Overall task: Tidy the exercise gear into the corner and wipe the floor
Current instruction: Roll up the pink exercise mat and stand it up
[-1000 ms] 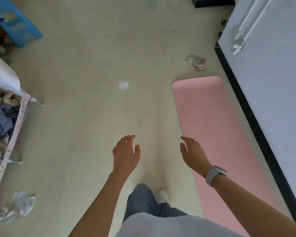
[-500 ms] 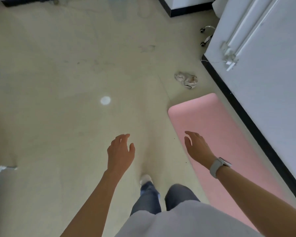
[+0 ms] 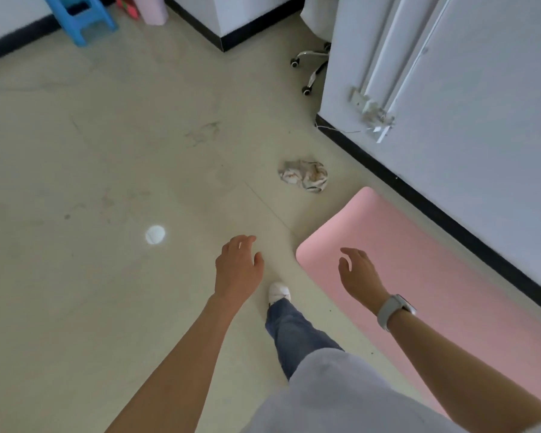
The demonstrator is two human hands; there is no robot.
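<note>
A pale, scuffed beige floor [image 3: 107, 307] runs to a white wall with a black skirting strip [image 3: 434, 207], and from my remote seat I see the flat pink foam exercise mat [image 3: 444, 295] unrolled alongside that wall. Its long axis runs from the lower right up toward its rounded near end, which lies ahead of both hands. My right hand [image 3: 358, 276], fingers loosely spread and holding nothing, hovers over that end of the mat; my left hand [image 3: 236, 270], equally empty and open, is over bare floor just to the mat's left. A crumpled stained white rag [image 3: 303, 175] lies beyond the mat's end. I judge the right hand nearer for starting a roll.
</note>
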